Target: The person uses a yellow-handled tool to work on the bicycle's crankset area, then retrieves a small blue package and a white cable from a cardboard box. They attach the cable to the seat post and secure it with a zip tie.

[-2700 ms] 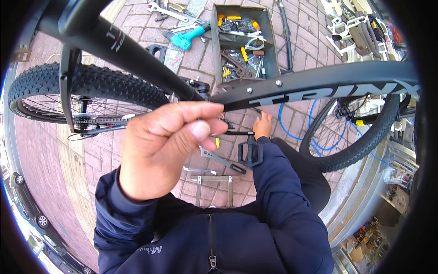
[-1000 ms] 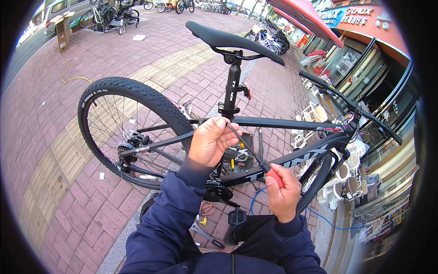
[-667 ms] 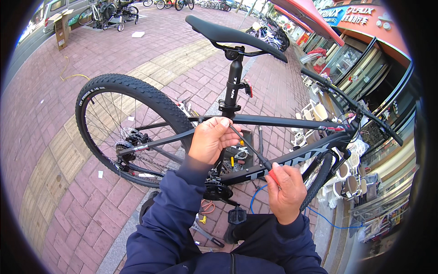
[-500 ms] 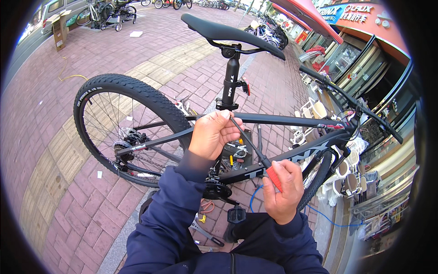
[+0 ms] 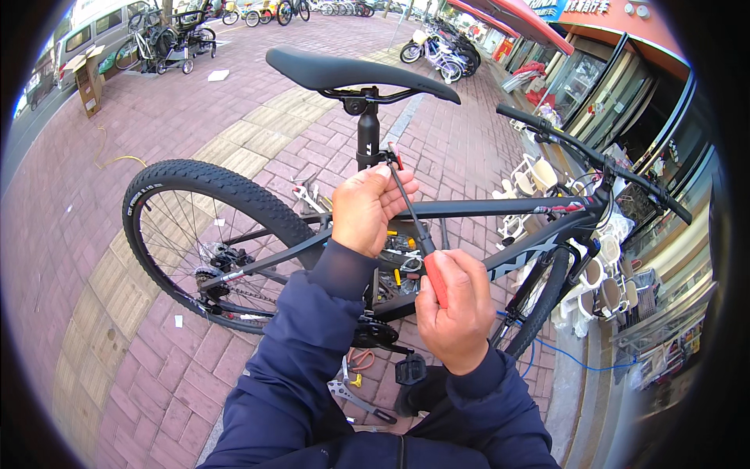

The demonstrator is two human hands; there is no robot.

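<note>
A black mountain bike (image 5: 461, 209) stands side-on before me, its saddle (image 5: 359, 72) at the top. My right hand (image 5: 457, 313) is wrapped round the red handle of a screwdriver (image 5: 436, 273). The dark shaft slants up and left to a small red reflector (image 5: 397, 156) and its clamp on the seat post (image 5: 368, 141). Beside the tip is my left hand (image 5: 366, 205), thumb and forefinger closed round the end of the shaft, other fingers loosely curled. The fingers partly cover the clamp, so how the tip meets it is hidden.
Tools, including a long-handled metal one (image 5: 361, 400), lie on the paving below the pedal (image 5: 410, 369). White child seats (image 5: 598, 293) are stacked by the shop steps at right. A blue hose (image 5: 578, 361) crosses near the front wheel. A cardboard box (image 5: 87, 82) stands far left.
The screwdriver's tip has gone from below the seat-post collar up to the reflector clamp. Both hands went with it, the right one moving up and left. The view has shifted a little.
</note>
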